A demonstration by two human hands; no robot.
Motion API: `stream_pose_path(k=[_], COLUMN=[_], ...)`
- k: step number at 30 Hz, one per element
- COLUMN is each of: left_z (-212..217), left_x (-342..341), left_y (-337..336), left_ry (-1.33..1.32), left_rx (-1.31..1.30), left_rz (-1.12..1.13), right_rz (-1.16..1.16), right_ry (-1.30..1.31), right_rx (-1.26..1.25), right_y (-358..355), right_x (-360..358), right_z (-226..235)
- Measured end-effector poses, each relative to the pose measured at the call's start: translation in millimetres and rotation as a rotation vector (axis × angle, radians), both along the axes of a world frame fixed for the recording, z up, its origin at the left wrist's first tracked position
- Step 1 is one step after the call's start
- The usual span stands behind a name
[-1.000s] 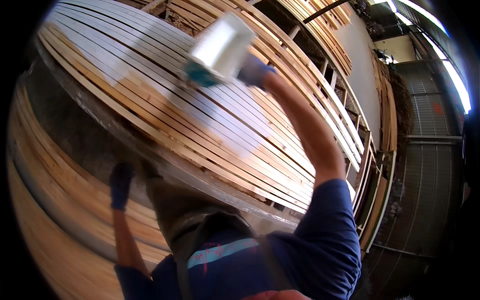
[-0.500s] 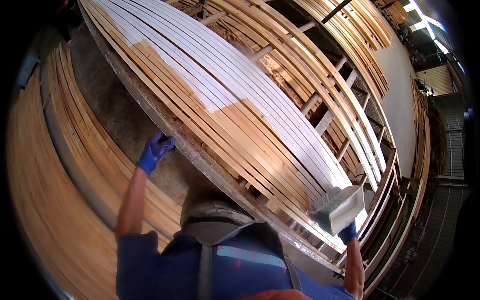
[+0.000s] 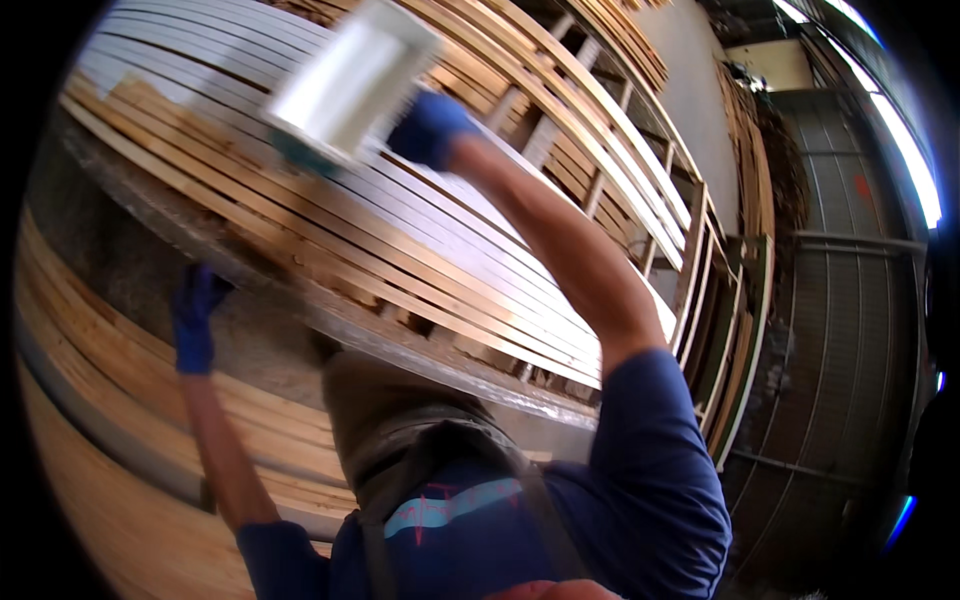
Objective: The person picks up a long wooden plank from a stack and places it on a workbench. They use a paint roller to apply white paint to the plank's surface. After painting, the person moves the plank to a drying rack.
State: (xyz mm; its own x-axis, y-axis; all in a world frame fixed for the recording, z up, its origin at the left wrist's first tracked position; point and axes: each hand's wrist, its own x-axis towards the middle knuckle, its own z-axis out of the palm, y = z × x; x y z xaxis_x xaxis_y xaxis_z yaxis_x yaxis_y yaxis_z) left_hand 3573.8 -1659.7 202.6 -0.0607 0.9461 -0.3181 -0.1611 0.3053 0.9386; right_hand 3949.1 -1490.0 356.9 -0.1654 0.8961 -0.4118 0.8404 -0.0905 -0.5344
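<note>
A white trough-shaped box (image 3: 352,85), greenish along its lower side, is in my right hand (image 3: 432,130), which wears a blue glove and grips it from the right. Motion blurs the box, so whether it touches the wood under it I cannot tell. Below lie long, narrow wooden strips (image 3: 345,235) side by side, partly bare and partly coated white (image 3: 185,55). My left hand (image 3: 197,312), gloved in blue-purple, is at the near edge of the bench (image 3: 440,358); its fingers are smeared and dark, and no held thing can be made out.
Behind the coated strips, more long timber pieces (image 3: 620,165) rest across a frame with crossbars. Stacked boards (image 3: 150,420) lie at the lower left, beyond my left arm. A dark ribbed wall (image 3: 830,300) stands at the right.
My right hand has swept the white box from the right end of the strips far up and left. My view has shifted right, and my left hand appears farther left, still by the bench edge.
</note>
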Motion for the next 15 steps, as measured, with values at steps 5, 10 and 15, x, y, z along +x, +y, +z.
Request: stream_pose_path(k=[5, 10, 15], left_z=[-85.0, -95.2, -69.8], left_x=[-10.0, 87.7, 214.1], left_y=[-49.5, -175.4, -249.7], left_ry=[0.078, -0.191, -0.186], left_rx=[0.002, -0.238, -0.383], left_rz=[-0.022, 0.132, 0.230], right_rz=[0.372, 0.175, -0.114], right_ry=[0.003, -0.079, 0.066], right_rx=[0.294, 0.003, -0.043], right_y=[29.4, -57.3, -200.3], right_x=[16.9, 148.8, 384.2], right_z=[16.6, 49.4, 24.4])
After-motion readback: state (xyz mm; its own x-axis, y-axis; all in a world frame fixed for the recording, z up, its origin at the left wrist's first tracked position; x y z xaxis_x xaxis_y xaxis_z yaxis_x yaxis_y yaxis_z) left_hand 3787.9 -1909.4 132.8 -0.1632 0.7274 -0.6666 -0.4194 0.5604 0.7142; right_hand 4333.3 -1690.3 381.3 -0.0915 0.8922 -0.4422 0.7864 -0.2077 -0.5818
